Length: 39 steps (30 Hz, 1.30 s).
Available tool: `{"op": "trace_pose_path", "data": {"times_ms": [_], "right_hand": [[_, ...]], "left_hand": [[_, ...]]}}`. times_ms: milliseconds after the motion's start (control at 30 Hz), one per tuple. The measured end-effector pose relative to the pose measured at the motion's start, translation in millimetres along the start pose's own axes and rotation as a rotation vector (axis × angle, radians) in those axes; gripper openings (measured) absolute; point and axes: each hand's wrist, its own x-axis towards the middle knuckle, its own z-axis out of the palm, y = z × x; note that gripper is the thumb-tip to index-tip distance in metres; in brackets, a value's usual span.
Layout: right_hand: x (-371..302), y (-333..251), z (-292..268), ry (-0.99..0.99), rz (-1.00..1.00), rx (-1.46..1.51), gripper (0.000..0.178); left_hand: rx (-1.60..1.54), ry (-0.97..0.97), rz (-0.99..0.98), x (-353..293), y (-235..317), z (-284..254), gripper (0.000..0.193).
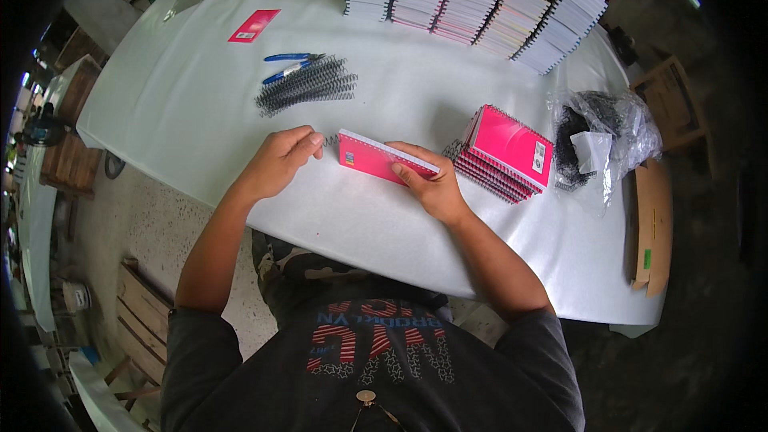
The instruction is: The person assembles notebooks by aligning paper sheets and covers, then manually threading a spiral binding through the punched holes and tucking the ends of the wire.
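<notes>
My right hand grips a small pink notebook by its right end, thumb on the cover and fingers behind. A row of punched holes runs along the notebook's upper edge. Left of it, my left hand pinches a black spiral binding coil, whose free end points toward the notebook's left corner. Whether the coil has entered a hole is too small to tell. Beyond my left hand lie a pile of loose black coils and blue-handled pliers. To the right of my right hand stands a stack of spiral-bound pink notebooks.
Tall stacks of spiral-bound books fill the table's far side. A clear plastic bag of black coils sits at the right, near cardboard. A pink cover lies at the far left of the white-covered table. A wooden chair stands lower left.
</notes>
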Motion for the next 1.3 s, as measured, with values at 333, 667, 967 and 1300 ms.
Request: {"op": "trace_pose_path", "data": {"times_ms": [333,667,967,1300], "right_hand": [[-2.7,2.6,-4.7,-0.063,-0.032,-0.027,0.027],[-4.9,4.9,-2.2,-0.15,-0.148,-0.107,0.032],[-14.5,-8.3,3.1,-0.109,-0.211,-0.212,0.039],[-22.2,-18.2,6.6,-0.099,-0.312,-0.26,0.049]], "left_hand": [[-0.051,0.054,0.043,12.5,8.8,-3.6,0.016],[0.727,-0.125,0.324,14.8,59.7,-8.6,0.029],[0.95,-0.101,0.397,7.2,76.1,0.2,0.024],[1.08,0.351,0.661,-10.6,103.4,16.4,0.033]]}}
